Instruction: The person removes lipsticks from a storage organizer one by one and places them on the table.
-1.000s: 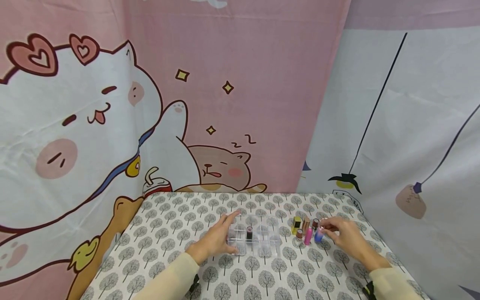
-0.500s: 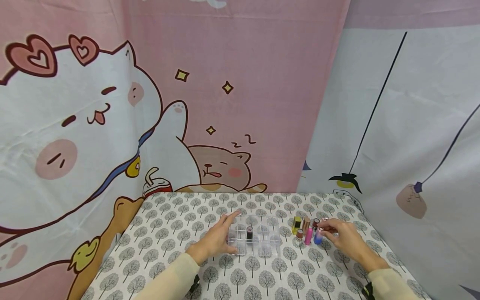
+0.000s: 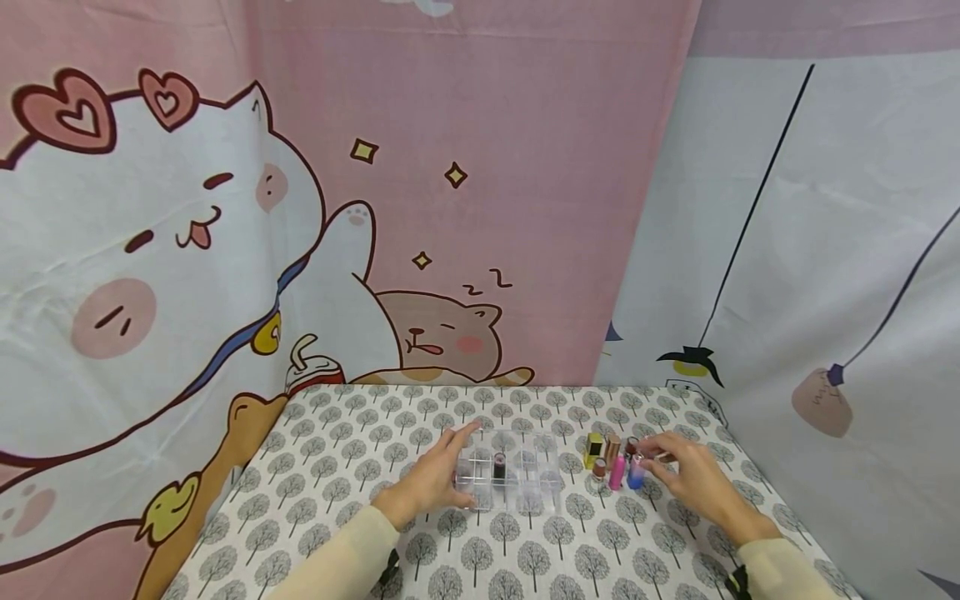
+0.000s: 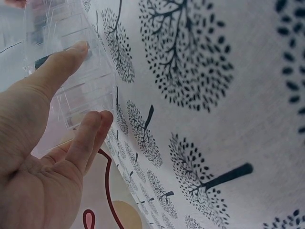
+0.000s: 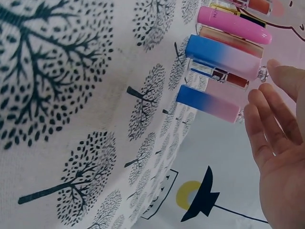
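Observation:
My left hand (image 3: 431, 475) grips the left end of a clear compartment organizer (image 3: 534, 482), thumb on the near side and fingers on the far side. A dark lipstick tube (image 3: 499, 467) stands upright in one of its compartments. On the right, a blue-to-pink lipstick tube (image 5: 221, 56) with a clear knob stands on the cloth. My right hand (image 5: 283, 148) is beside that knob, thumb and fingertips apart; whether the thumb touches it I cannot tell. A second blue-to-pink tube (image 5: 209, 103) stands behind, near the fingertips.
Left of my right hand stand a bright pink tube (image 3: 617, 472), a yellow-and-black box (image 3: 593, 450), a brownish tube (image 3: 612, 447) and small red-brown bottles, one a short bottle (image 3: 598, 468). The tree-print cloth (image 3: 502, 567) covers the table; a cartoon curtain (image 3: 525, 208) hangs behind.
The nearer blue-to-pink tube, tilted at my right fingertips earlier, now stands upright, and those fingers have drawn slightly away from it. My left hand and the organizer have stayed put.

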Available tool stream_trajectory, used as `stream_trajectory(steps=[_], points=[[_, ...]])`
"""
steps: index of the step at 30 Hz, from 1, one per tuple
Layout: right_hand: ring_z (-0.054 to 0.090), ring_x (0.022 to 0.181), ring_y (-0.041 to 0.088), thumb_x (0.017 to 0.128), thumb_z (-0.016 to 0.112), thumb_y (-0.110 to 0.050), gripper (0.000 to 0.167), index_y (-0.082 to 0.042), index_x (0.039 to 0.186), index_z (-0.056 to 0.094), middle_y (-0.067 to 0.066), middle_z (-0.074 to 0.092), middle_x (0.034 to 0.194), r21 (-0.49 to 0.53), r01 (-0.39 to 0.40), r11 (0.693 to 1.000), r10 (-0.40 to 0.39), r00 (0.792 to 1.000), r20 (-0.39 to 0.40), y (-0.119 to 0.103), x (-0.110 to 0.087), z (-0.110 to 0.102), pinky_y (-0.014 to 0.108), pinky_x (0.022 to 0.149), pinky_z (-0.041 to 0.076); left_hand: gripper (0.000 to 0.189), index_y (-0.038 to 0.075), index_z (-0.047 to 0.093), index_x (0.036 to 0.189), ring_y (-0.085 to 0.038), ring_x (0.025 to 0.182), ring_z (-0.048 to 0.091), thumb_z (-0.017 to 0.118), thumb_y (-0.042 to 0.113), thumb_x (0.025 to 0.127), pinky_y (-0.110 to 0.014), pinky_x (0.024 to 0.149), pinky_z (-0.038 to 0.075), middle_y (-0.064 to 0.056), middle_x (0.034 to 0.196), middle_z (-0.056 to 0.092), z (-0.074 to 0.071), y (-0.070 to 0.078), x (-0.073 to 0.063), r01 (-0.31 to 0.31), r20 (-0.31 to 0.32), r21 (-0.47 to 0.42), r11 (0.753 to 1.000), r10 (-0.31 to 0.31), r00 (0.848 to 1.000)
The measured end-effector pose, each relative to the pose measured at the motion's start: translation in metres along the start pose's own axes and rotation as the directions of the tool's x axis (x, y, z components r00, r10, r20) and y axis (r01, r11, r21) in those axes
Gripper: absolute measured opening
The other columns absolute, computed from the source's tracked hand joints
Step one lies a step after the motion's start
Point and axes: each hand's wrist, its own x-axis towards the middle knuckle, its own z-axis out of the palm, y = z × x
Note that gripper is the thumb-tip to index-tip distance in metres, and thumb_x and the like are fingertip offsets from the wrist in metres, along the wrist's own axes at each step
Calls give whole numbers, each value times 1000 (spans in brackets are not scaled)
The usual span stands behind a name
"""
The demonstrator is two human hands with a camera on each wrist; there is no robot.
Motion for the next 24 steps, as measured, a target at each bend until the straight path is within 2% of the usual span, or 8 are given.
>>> stream_trajectory(steps=[2,6,11,14,16,18,21,24], points=[[85,94,32,91,97,-4,34,-9,123,86,9,86,118,-8,10,1000,-10,1000,-13,-2,1,-1,46,81,74,146,42,17,187,-9,87,63,110,20,77,-28,71,63,-22,153,57,-8,17,-5,48,17,-15,999,-47,999],[83,97,33,94,97,-10,37,-12,129,85,8,86,120,-43,3,999,-4,1000,-18,-6,3,-2,46,81,73,142,38,19,187,-6,87,61,108,19,79,-23,72,60,-19,155,57,-14,33,-9,83,21,9,997,-83,996],[81,102,30,97,96,-19,42,-13,137,83,11,84,129,-50,-2,999,1,1000,-26,-17,7,-4,57,87,72,142,39,18,187,-6,88,60,108,21,79,-23,72,60,-18,155,57,-15,34,-10,92,22,18,996,-93,995],[79,94,21,98,96,-20,45,-12,139,81,17,81,140,-32,7,999,-8,999,-39,-25,10,-4,67,91,70,142,39,18,187,-5,87,60,109,20,79,-24,72,60,-19,156,57,-14,31,-9,87,23,15,996,-87,996],[75,93,13,98,96,-20,46,-13,141,81,15,80,142,-31,18,999,-19,999,-44,-31,12,-3,66,91,71,142,38,18,187,-5,86,60,109,20,79,-24,71,60,-19,156,57,-13,30,-9,84,23,16,996,-85,996],[71,89,10,97,96,-21,49,-13,143,79,14,78,143,-30,25,999,-26,999,-39,-37,14,-2,57,87,71,141,38,19,187,-5,86,60,109,20,80,-24,72,60,-19,156,57,-13,30,-8,85,23,19,996,-85,996],[72,95,15,97,97,-23,52,-13,145,78,10,78,143,-43,40,998,-41,999,-35,-45,17,1,48,84,69,141,38,18,187,-5,87,60,109,20,80,-24,72,60,-19,156,57,-13,31,-8,88,24,18,996,-88,996],[77,105,27,96,97,-24,54,-13,145,78,11,78,143,-38,56,998,-58,998,-38,-52,21,3,55,89,70,142,38,18,187,-5,88,60,109,19,79,-24,72,60,-20,156,57,-14,32,-9,86,24,10,996,-86,996]])
